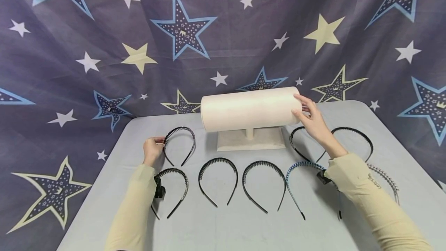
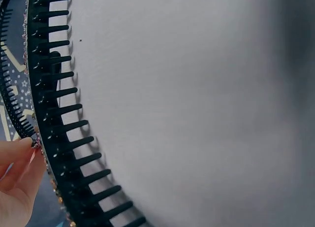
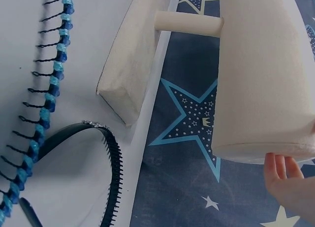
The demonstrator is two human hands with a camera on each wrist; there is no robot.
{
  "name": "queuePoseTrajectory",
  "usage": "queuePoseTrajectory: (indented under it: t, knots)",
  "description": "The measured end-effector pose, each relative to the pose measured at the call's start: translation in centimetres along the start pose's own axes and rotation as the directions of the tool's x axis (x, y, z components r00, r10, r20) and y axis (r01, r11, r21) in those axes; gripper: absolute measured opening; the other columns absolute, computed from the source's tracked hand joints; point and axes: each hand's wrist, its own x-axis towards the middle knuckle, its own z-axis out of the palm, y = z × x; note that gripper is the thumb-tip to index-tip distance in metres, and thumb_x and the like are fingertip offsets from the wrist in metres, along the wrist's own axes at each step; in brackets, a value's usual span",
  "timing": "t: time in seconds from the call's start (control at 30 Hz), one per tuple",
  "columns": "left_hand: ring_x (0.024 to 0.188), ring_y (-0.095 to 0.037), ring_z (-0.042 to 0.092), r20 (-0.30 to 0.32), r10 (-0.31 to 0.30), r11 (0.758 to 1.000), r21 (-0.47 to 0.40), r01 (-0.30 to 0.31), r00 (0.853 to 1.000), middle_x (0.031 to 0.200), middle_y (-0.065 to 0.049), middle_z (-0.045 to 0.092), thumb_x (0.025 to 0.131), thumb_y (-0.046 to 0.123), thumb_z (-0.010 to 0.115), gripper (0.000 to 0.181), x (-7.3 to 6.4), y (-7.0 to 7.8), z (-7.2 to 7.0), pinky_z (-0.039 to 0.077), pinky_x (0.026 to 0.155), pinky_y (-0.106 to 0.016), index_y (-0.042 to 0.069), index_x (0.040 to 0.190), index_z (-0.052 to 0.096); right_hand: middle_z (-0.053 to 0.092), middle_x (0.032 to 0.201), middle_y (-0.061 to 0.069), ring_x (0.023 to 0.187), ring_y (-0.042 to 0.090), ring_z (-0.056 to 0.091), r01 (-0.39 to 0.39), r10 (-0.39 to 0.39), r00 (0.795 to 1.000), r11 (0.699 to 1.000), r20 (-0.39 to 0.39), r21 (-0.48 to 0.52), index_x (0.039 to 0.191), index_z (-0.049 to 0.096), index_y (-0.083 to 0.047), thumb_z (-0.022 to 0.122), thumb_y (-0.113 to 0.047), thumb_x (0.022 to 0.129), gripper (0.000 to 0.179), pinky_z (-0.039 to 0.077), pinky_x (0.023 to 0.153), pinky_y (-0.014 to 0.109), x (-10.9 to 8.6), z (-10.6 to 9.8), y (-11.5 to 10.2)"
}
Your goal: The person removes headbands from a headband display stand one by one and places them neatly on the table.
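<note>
At the table's left side, my left hand (image 1: pixel 153 150) pinches the side of a black toothed headband (image 1: pixel 189 131) with sparkly trim. In the left wrist view, thumb and fingertips meet at that band's edge, behind a nearer black headband (image 2: pixel 54 89) with long teeth and jewelled trim. My right hand (image 1: pixel 315 125) rests its fingers and thumb on the right end of a cream cylindrical display stand (image 1: pixel 249 109). From the right wrist view, the fingertips touch the rim of the cylinder's end (image 3: pixel 266 150). The stand's foot (image 1: pixel 251 140) sits on the table.
Two plain black headbands (image 1: pixel 218 160) (image 1: pixel 263 162) lie in the front middle. A blue beaded headband (image 1: pixel 290 181) lies under my right forearm, with black headbands (image 1: pixel 352 129) and a pale one (image 1: pixel 386 177) around it. A star-patterned curtain (image 1: pixel 223 49) hangs behind the table.
</note>
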Motion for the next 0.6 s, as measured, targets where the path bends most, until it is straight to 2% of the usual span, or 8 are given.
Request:
queuePoseTrajectory:
  t: [0.3, 0.6]
  knots:
    - [0.096, -0.038, 0.054, 0.017, -0.014, 1.0, 0.009, 0.014, 1.0, 0.097, -0.024, 0.062, 0.076, -0.007, 0.05, 0.029, 0.12, -0.22, 0.07, 0.043, 0.085, -0.044, -0.008, 0.102, 0.062, 0.035, 0.119, 0.029, 0.102, 0.033, 0.041, 0.008, -0.008, 1.0, 1.0, -0.006, -0.001, 0.13, 0.034, 0.004, 0.047, 0.0, 0.088, 0.044, 0.036, 0.073, 0.012, 0.0, 0.05, -0.06]
    - [0.095, -0.037, 0.055, 0.019, -0.011, 1.0, 0.014, 0.011, 1.0, 0.098, -0.023, 0.062, 0.077, -0.005, 0.052, 0.027, 0.02, -0.18, 0.17, 0.044, 0.083, -0.044, -0.007, 0.102, 0.063, 0.034, 0.12, 0.029, 0.103, 0.033, 0.04, -0.002, 0.002, 1.0, 1.0, 0.0, 0.011, 0.131, 0.034, 0.004, 0.047, 0.0, 0.089, 0.044, 0.037, 0.074, 0.011, -0.06, -0.02, -0.16]
